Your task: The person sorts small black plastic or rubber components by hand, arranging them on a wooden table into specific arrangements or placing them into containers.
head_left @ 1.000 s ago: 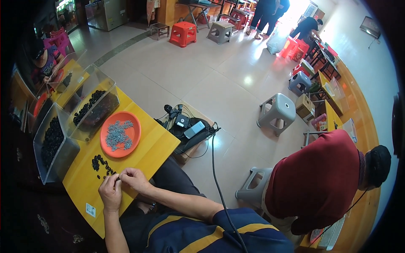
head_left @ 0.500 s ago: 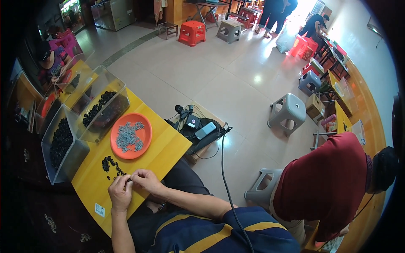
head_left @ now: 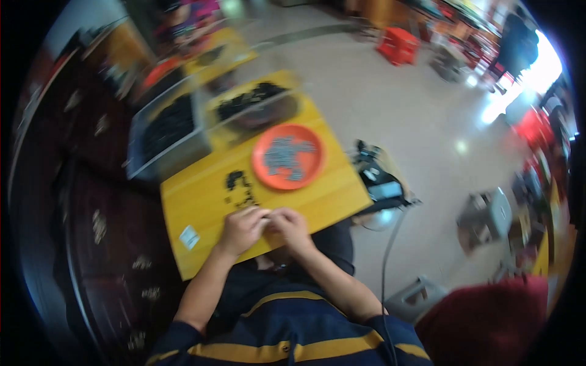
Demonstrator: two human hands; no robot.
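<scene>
My left hand and my right hand meet fingertip to fingertip above the near part of the yellow table. Both are closed in a pinch, and a small dark piece seems to be between them, too blurred to name. Just beyond my fingers lie several small black parts, scattered on the wood. An orange plate stands to the right of them, with a heap of small grey metal-looking pieces in it.
Two clear plastic bins, a left one and a right one, hold black parts at the table's far side. A white label lies at left. Dark drawers flank the table. A box of cables, a grey stool and a person in red are right.
The view has swung left and is smeared, so the table sits nearer the middle. My hands stay pinched together by the black parts. The plate and bins keep their places on the table.
</scene>
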